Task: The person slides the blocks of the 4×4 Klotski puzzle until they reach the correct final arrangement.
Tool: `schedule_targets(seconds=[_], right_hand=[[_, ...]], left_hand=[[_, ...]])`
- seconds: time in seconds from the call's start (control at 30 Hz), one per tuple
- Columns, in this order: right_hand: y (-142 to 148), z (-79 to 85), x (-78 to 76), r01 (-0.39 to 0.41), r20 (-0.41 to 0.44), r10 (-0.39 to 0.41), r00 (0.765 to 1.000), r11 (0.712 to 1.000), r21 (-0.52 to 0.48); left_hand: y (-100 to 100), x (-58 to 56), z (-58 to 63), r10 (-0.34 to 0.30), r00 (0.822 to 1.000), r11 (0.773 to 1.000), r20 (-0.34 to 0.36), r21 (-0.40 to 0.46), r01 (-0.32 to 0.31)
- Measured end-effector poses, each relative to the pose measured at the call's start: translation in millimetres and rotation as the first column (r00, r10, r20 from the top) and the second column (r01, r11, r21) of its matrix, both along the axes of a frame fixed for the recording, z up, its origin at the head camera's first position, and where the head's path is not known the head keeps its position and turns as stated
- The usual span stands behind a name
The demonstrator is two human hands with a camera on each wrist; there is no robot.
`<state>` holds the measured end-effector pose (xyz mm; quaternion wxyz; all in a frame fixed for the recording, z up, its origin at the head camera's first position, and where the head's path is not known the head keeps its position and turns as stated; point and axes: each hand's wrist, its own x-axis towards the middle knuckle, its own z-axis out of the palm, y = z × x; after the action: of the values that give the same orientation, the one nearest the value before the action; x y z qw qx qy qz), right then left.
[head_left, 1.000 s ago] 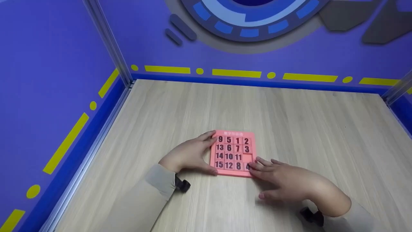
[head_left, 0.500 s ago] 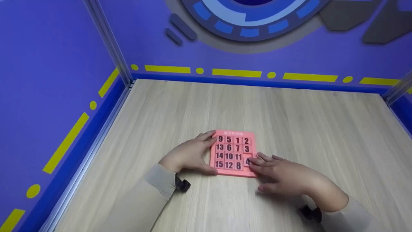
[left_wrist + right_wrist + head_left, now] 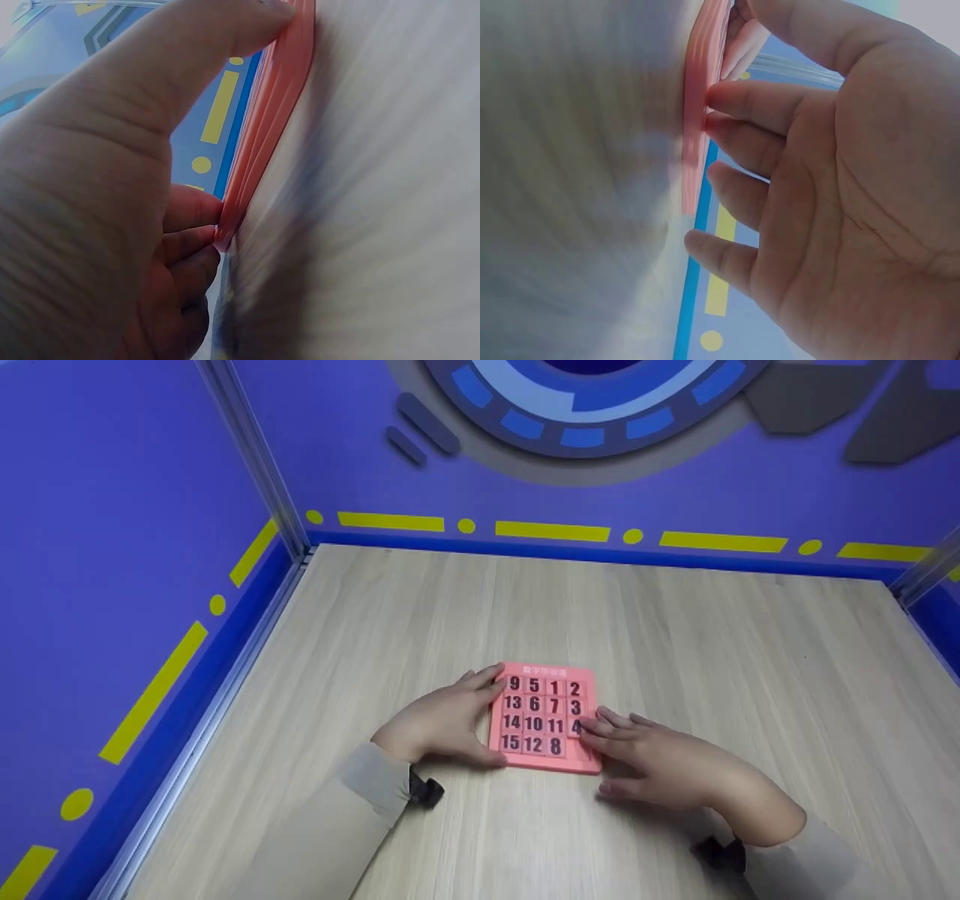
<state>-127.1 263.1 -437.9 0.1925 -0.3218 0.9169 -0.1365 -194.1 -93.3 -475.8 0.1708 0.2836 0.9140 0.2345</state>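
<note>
A pink sliding number puzzle (image 3: 544, 761) lies flat on the table in the head view. My left hand (image 3: 442, 720) grips its left side, thumb at the near corner and fingers at the far corner. In the left wrist view, the thumb and fingers (image 3: 191, 206) meet the frame's edge. My right hand (image 3: 667, 765) reaches over the right side, its fingertips resting on the 4 tile (image 3: 575, 727), which they partly cover. That tile sits right below the 3 tile (image 3: 575, 707). The bottom right slot is bare. In the right wrist view the fingers (image 3: 742, 142) are extended.
A wood-grain table (image 3: 420, 607) is bounded at the back and left by blue panels (image 3: 135, 547) with yellow markings. A metal post (image 3: 251, 457) stands at the back left corner. Each wrist wears a black strap piece (image 3: 426, 791).
Pushed by the right fingertips, the 4 tile has slid up from the bottom right slot to the row above. The left hand and the puzzle's frame have stayed in place.
</note>
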Motion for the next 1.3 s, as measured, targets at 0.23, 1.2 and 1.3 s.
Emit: schedule_targets(seconds=[0.23,1.2,1.3], right_hand=[[-1.9,-4.4,-2.2,-0.017,-0.055,0.016,0.998,1.000,-0.026],[-18.1,-2.6,8.7,-0.091,-0.015,0.091,0.996,0.996,-0.004],[-15.3,2.6,8.6,-0.092,-0.013,0.092,0.996,0.996,-0.005]], left_hand=[[0.2,-1.2,-0.6,0.006,1.000,1.000,0.002,0.000,-0.006],[-1.8,-0.3,-0.3,-0.017,1.000,1.000,-0.014,0.014,0.017],[-2.2,0.0,0.0,-0.016,1.000,1.000,-0.008,0.020,0.017]])
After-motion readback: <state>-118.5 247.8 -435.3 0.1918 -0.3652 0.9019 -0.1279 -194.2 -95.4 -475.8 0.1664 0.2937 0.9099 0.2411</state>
